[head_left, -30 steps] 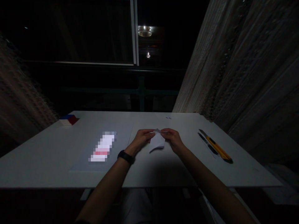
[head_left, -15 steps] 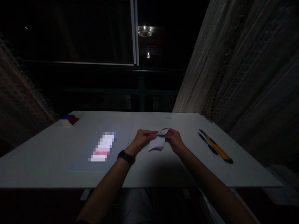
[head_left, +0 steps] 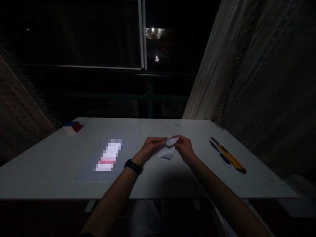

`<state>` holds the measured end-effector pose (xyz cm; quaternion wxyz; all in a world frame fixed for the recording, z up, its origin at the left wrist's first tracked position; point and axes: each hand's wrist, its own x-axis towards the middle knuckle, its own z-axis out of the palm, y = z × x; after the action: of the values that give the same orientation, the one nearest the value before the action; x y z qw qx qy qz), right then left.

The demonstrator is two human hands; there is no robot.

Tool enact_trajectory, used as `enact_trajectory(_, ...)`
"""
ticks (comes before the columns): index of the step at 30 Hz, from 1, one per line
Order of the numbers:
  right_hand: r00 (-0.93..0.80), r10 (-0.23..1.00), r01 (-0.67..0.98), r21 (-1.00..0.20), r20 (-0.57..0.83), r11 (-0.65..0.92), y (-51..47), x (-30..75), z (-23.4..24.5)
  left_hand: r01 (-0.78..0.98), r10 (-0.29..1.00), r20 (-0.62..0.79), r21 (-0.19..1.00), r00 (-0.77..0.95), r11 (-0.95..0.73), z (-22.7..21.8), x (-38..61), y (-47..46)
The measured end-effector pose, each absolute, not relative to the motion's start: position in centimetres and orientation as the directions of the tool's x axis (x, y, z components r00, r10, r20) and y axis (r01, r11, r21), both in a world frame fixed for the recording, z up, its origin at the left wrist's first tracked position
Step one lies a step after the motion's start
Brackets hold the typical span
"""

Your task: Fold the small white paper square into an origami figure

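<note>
A small folded piece of white paper (head_left: 168, 149) is held just above the white table (head_left: 49, 164) at its middle. My left hand (head_left: 150, 147), with a dark watch on its wrist, pinches the paper's left side. My right hand (head_left: 184, 147) pinches its upper right corner. Both hands have their fingers closed on the paper, and a small flap stands up between the fingertips.
A yellow utility knife (head_left: 230, 155) and a dark pen (head_left: 219, 152) lie at the right of the table. A grey sheet (head_left: 123, 151) with a blurred strip lies left of my hands. A red, white and blue block (head_left: 72, 126) sits at the far left corner. A curtain (head_left: 259, 82) hangs at right.
The paper has been folded smaller and drawn upward between my fingertips. Its lower part now hangs shorter. My hands stayed almost in place.
</note>
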<state>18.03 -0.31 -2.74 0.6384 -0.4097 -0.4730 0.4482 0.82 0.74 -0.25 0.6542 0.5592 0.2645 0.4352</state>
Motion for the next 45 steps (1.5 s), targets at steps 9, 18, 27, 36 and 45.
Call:
enact_trajectory(9,0.083,0.963,-0.173,-0.948,0.258,0.269,-0.9,17.8,-2.2,-0.235,0.915,0.073,0.972,0.397,0.024,-1.4,1.1,1.7)
enact_trajectory(18,0.130,0.963,-0.174,-0.951,0.236,0.256,-0.5,17.6,-2.8,-0.082,0.860,0.061,0.996,0.507,-0.023,-1.4,1.0,1.5)
enact_trajectory(27,0.110,0.973,-0.136,-0.967,0.202,0.216,-0.5,17.6,-2.9,-0.091,0.881,0.044,0.996,0.472,-0.001,-1.3,0.9,1.4)
enact_trajectory(36,0.043,0.981,-0.165,-0.967,0.191,0.195,-1.0,17.4,-2.2,-0.094,0.894,0.061,0.995,0.444,-0.021,-1.2,0.8,1.5)
enact_trajectory(45,-0.019,0.982,-0.130,-0.974,0.188,0.184,-0.9,17.2,-2.3,-0.052,0.888,0.091,0.996,0.451,-0.075,-0.9,0.9,1.1)
